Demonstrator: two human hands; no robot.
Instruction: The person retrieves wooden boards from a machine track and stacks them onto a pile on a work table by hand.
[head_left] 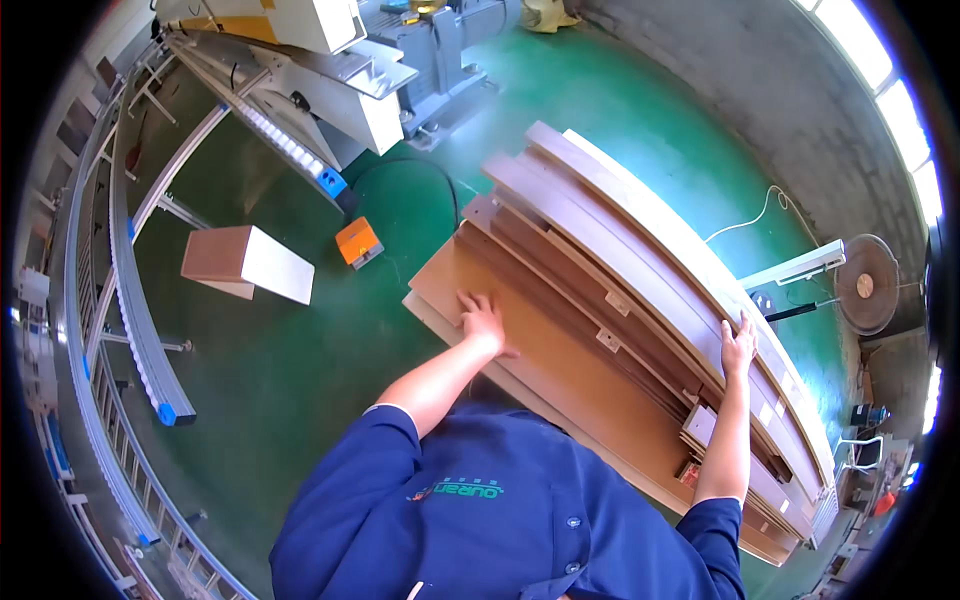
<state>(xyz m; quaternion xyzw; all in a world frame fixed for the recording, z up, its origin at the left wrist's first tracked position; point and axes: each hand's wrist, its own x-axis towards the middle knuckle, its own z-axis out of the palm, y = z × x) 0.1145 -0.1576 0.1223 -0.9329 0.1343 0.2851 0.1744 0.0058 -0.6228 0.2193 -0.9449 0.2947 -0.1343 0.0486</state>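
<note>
A stack of long brown wooden panels (620,260) lies in front of me, running from upper left to lower right. My left hand (482,322) rests flat, fingers spread, on the wide light-brown board (560,360) near its left end. My right hand (739,345) grips the edge of a long grey-brown panel (650,240) at the far side of the stack. Small white labels are stuck on some panels. My blue work shirt fills the lower middle of the view.
A roller conveyor (130,300) curves along the left. A white and grey machine (330,70) stands at the top. A brown-and-white box (245,262) and a small orange box (358,242) sit on the green floor. A standing fan (866,284) is at the right.
</note>
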